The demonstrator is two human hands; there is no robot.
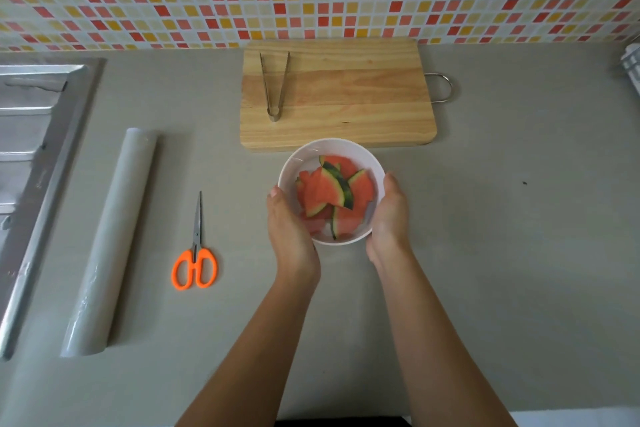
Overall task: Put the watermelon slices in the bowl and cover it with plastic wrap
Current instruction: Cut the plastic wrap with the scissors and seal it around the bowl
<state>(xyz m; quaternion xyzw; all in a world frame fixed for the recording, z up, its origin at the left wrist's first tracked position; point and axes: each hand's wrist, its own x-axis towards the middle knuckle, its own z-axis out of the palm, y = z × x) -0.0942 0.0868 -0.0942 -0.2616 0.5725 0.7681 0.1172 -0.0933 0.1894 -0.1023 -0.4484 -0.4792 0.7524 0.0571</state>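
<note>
A white bowl (311, 152) stands on the grey counter just in front of the cutting board. Several watermelon slices (330, 194) with green rind lie inside it. A clear film of plastic wrap (304, 158) stretches over the bowl's top. My left hand (289, 225) cups the bowl's left side and my right hand (388, 218) cups its right side, fingers pressed against the wall. The roll of plastic wrap (110, 243) lies on the counter far to the left.
Orange-handled scissors (195, 253) lie between the roll and the bowl. A wooden cutting board (346, 97) with metal tongs (274, 83) on it sits behind the bowl. A steel sink (31, 156) fills the left edge. A white rack (632, 66) shows at far right.
</note>
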